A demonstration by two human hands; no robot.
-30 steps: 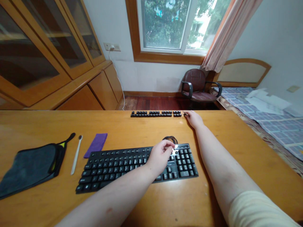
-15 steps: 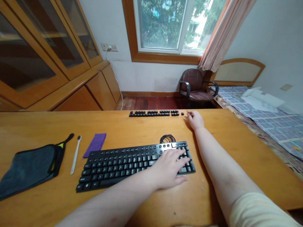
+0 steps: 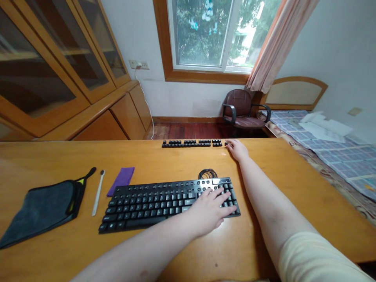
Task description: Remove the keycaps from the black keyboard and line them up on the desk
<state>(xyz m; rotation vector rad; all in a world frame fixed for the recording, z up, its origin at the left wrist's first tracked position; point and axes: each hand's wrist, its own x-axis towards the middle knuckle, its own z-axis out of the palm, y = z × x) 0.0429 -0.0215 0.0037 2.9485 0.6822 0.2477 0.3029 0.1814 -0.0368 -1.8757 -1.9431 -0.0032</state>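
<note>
I have the keyboard [image 3: 158, 203] in the lower middle of the frame, its right end under the left hand [image 3: 207, 213], palm down and fingers spread; a second ago those fingers were pinched together near its top right corner. Right of centre, the right hand [image 3: 238, 150] has shifted left: half a second ago a lone cap [image 3: 226, 143] lay apart from it, and now its fingertips are at that cap, though I cannot tell whether they pinch it. At centre, the rows of caps [image 3: 186, 144] sit unchanged along the far edge of the surface [image 3: 288, 168], as do the cloth [image 3: 121, 181] and brush [image 3: 98, 194] at left.
</note>
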